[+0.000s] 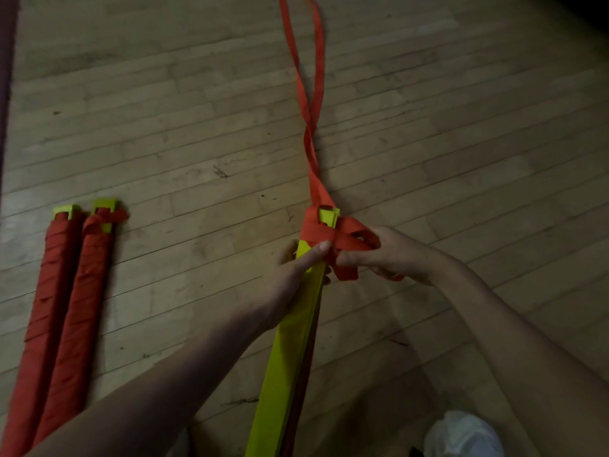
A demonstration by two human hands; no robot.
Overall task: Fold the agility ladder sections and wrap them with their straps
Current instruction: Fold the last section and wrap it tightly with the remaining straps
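While the left hand point(291, 273) clamps the long yellow stack of flat plastic ladder rungs point(290, 344) just short of its far end, the right hand point(397, 255) curls round a loop of red-orange fabric strap point(317, 183) wound there; beyond, both strap tails trail across the wooden plank floor point(164, 127).

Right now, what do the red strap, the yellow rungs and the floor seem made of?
Red strap: likely woven fabric, matte; it twists and folds limply. Yellow rungs: probably plastic, smooth; flat, straight edges. Floor: wood boards, scuffed; seams show.
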